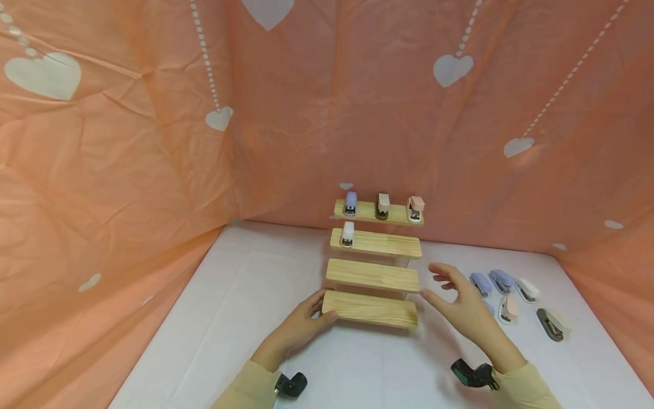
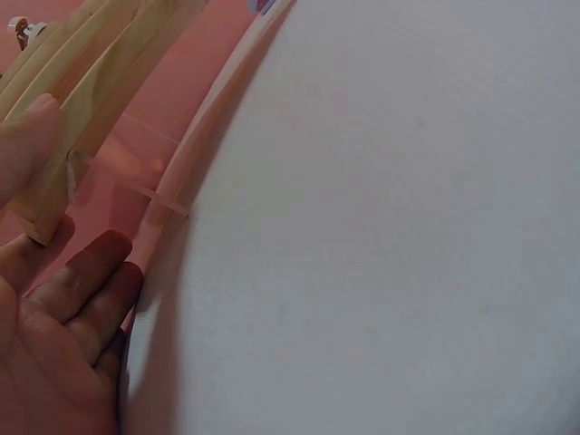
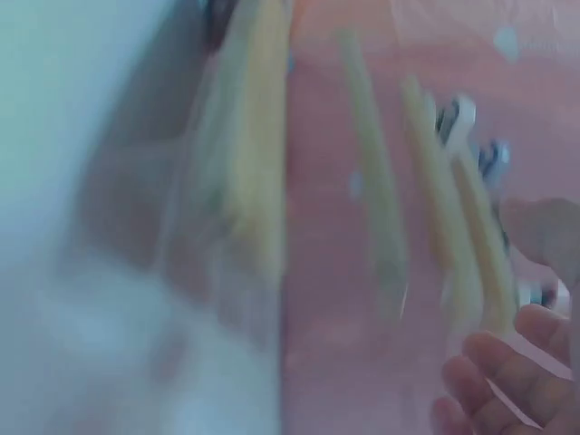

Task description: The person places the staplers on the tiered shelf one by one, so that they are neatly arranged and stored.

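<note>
A rack of wooden shelves stands in the head view, its lowest shelf (image 1: 370, 309) nearest. My left hand (image 1: 301, 326) grips that shelf's left end, thumb (image 2: 32, 140) on the wood and a fingertip by its corner. The other fingers extend below. My right hand (image 1: 467, 309) is beside the rack's right ends, fingers apart and slightly bent, holding nothing. On the top shelf (image 1: 365, 210) sit a purple stapler (image 1: 350, 203), a cream and dark one (image 1: 382, 205) and a pink one (image 1: 415, 209). A white stapler (image 1: 347, 234) sits at the left of the second shelf.
Right of my right hand lie several staplers on the white table (image 1: 255, 284): purple ones (image 1: 502, 278), a white one (image 1: 527, 289), a pink one (image 1: 508, 309) and a cream and dark one (image 1: 553, 324). An orange curtain (image 1: 306, 113) with pale hearts hangs behind.
</note>
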The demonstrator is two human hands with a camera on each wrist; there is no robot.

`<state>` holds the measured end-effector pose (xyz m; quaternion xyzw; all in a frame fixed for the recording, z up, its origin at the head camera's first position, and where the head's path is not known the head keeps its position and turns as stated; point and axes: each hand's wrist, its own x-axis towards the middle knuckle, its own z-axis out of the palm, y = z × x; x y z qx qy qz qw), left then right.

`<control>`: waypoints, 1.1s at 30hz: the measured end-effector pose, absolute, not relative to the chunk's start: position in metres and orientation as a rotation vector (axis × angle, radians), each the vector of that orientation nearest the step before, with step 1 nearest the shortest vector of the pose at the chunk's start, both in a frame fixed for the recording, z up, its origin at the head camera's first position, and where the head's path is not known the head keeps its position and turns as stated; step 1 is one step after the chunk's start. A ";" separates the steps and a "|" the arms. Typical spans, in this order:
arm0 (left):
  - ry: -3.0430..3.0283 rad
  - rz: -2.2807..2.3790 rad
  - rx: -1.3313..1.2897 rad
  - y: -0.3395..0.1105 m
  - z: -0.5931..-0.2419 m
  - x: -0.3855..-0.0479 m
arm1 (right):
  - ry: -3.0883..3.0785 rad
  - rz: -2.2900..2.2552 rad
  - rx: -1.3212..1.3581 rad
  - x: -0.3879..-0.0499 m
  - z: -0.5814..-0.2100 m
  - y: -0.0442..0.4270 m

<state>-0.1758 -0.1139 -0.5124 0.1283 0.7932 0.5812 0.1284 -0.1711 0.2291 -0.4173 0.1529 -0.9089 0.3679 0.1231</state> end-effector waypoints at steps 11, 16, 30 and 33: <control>2.275 1.706 0.397 -0.115 -0.508 -0.175 | -2.762 1.033 0.066 -0.127 -0.449 0.312; 2.269 1.705 0.385 -0.114 -0.510 -0.174 | -2.813 1.034 -0.017 -0.119 -0.462 0.330; 2.263 1.706 0.386 -0.114 -0.512 -0.175 | -3.011 1.082 -0.157 -0.121 -0.480 0.336; 2.269 1.709 0.386 -0.114 -0.511 -0.175 | -3.025 1.115 -0.187 -0.122 -0.481 0.336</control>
